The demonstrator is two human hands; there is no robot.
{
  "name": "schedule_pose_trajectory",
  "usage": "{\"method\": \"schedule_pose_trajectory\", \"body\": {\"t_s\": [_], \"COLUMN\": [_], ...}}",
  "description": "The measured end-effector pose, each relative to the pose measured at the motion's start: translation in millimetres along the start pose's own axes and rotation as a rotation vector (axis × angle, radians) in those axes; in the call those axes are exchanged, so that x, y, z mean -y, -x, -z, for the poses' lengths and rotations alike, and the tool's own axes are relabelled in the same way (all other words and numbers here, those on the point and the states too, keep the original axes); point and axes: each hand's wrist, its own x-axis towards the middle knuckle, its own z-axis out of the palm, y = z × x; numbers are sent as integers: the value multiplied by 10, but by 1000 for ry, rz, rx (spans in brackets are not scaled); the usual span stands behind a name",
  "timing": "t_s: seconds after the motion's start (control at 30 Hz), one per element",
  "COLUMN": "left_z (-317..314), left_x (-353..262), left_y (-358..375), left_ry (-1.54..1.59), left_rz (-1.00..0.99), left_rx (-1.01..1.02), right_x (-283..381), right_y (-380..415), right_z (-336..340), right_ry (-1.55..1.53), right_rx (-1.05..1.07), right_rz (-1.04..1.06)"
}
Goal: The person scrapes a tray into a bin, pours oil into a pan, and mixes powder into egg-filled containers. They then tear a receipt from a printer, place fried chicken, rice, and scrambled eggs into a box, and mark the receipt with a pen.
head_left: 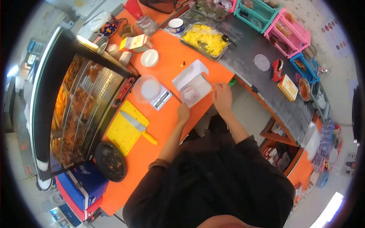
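Note:
An open white box [201, 89] with its lid flap raised stands at the edge of the orange counter [171, 49]. Inside it lies a clear plastic packet with red print [189, 93]. My left hand [183, 113] is at the box's near left corner, fingers closed against it. At the box's right side is my right hand [222, 95], its fingers bent near the rim; whether they grip it cannot be made out. Just left of the box, a kitchen scale [161, 99] sits with a round clear container [147, 88] on it.
A yellow cutting board [121, 133] with a knife [133, 121], a black bowl [110, 161] and a glass food case [83, 95] are at left. Beyond the box are a white bowl [149, 57] and a tray of yellow food [205, 40]. A red stapler [277, 70] lies right.

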Motion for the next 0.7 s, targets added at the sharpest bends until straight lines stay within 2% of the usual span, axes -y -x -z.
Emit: {"method": "schedule_pose_trajectory", "body": {"t_s": [0.07, 0.1, 0.17, 0.2, 0.23, 0.27, 0.3, 0.33, 0.4, 0.43, 0.5, 0.53, 0.6, 0.67, 0.7], "left_z": [-321, -480, -519, -468, -589, -546, -205, -236, -60, 91, 283, 231, 140, 202, 217], "left_x": [250, 457, 415, 242, 495, 306, -334, -43, -263, -449, -774, -787, -824, -1387, -1610], "left_y": [-338, -544, -698, -690, -790, -778, -661, -652, -509, -428, -261, -147, 8, 69, 60], "left_ry": [-170, -64, -152, -240, -201, -12, 134, 294, 545, 560, 177, 224, -278, -321, -255], "left_rz": [-143, -115, -195, -158, -255, 7, 356, 159, 625, 661, 693, 768, 633, 696, 710], "left_rx": [-263, -264, -325, -328, -387, -402, -214, -239, -245, -279, -191, -322, -357, -349, -333], "right_x": [-642, -1006, -1695, -2006, -2336, -2642, -2923, -3167, -3598, -4062, -4990, -4896, -6254, -6369, -5787], "right_y": [-259, -459, -1033, -1327, -1671, -2041, -2470, -2906, -3538, -3783, -4224, -4293, -4434, -4518, -4651], "right_z": [39, 64, 108, 100, 68, -6, -79, -126, -282, -500, -915, -797, -1517, -1431, -1117], "right_ry": [64, 119, 165, 177, 180, 180, 177, 168, 325, 582, 1085, 1057, 760, 856, 687], "right_rx": [19, 28, -11, -16, -34, -89, -147, -157, -141, 0, 233, 327, -93, -281, 14], "right_rz": [-69, -135, -145, -152, -143, -151, -156, -139, -114, -61, 154, 170, 238, 377, 80]}}
